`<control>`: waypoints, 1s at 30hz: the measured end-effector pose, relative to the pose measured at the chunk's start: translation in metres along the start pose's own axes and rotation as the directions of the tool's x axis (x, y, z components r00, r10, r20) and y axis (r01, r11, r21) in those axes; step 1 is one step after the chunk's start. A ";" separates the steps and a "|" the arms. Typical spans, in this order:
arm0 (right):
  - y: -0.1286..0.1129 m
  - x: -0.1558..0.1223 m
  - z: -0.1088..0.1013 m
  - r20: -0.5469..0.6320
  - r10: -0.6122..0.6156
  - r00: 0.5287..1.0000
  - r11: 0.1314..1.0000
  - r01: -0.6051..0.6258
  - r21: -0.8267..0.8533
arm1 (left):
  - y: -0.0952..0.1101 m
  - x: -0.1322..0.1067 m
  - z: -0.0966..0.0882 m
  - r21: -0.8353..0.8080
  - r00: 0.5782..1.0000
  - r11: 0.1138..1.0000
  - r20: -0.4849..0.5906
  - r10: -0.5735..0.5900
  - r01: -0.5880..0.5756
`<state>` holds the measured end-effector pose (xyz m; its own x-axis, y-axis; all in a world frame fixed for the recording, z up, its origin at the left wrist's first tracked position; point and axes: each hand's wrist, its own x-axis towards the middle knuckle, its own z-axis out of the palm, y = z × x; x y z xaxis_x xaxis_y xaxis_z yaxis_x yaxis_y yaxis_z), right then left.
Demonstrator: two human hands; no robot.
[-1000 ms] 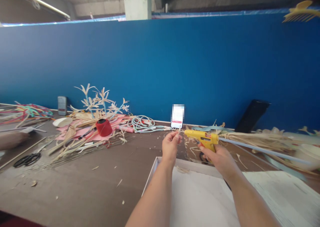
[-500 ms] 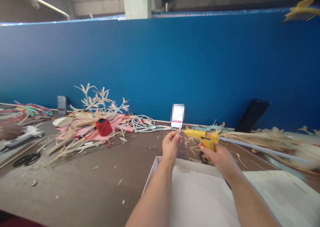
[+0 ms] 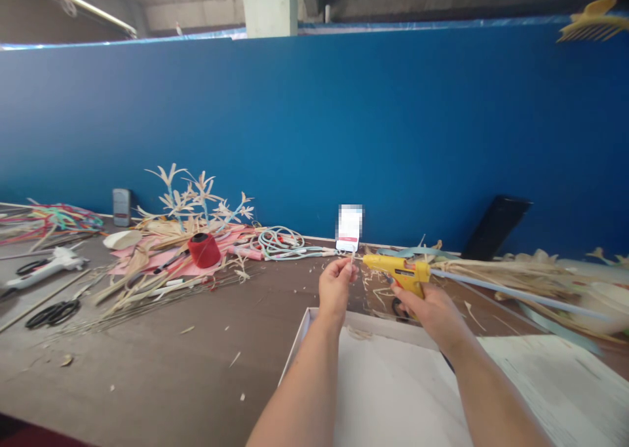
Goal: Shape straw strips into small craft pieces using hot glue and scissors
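My left hand (image 3: 336, 288) is closed in a pinch on a thin pale straw sliver (image 3: 352, 258) held upright above the brown table (image 3: 162, 355). My right hand (image 3: 428, 310) grips a yellow hot glue gun (image 3: 399, 271) whose nozzle points left at the tip of the sliver, almost touching it. A long pale glue stick (image 3: 515, 295) juts out of the back of the gun to the right. Both hands hover over the far edge of a shallow white tray (image 3: 393, 394).
At the left lie a red thread spool (image 3: 204, 250), straw flower stems (image 3: 196, 201), pink sheets, coiled cords (image 3: 278, 242), black scissors (image 3: 52, 314) and a white glue gun (image 3: 46, 267). Straw bundles (image 3: 511, 273) pile at the right. A blue partition wall (image 3: 314, 132) backs the table.
My hands have barely moved. At the far left another person's hand set down a white glue gun and has withdrawn out of view.
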<state>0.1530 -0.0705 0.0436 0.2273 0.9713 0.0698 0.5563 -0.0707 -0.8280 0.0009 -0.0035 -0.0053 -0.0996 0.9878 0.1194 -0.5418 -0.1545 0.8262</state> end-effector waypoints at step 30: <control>0.003 0.003 0.001 -0.018 -0.007 1.000 1.000 0.007 0.013 | 0.003 -0.001 0.001 0.030 1.000 0.999 -0.014 -0.011 0.012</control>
<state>0.1550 -0.0682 0.0408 0.2379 0.9675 0.0853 0.5470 -0.0609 -0.8349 0.0002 -0.0048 -0.0019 -0.1056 0.9891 0.1022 -0.5178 -0.1425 0.8435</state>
